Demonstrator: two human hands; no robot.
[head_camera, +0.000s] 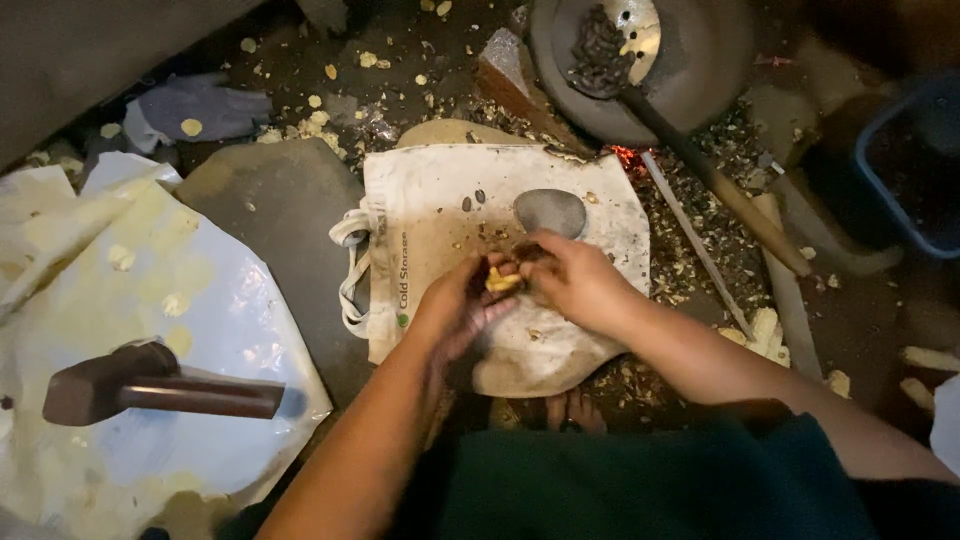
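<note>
Both of my hands meet over a dirty white cloth bag (440, 205) spread on the ground. My left hand (458, 305) cups a small yellowish kernel piece (502, 281) with dark shell bits around it. My right hand (575, 280) pinches at the same piece from the right. A smooth grey stone (550, 212) lies on the bag just beyond my fingers.
A dark hammer (150, 385) rests on a white plastic sheet (210, 310) at the left. At the top sits a round metal pan (690, 60) with a perforated ladle (625, 45), whose long wooden handle (730, 195) runs down right. Glowing embers (625, 157), shell litter and a blue tub (915, 165) lie right.
</note>
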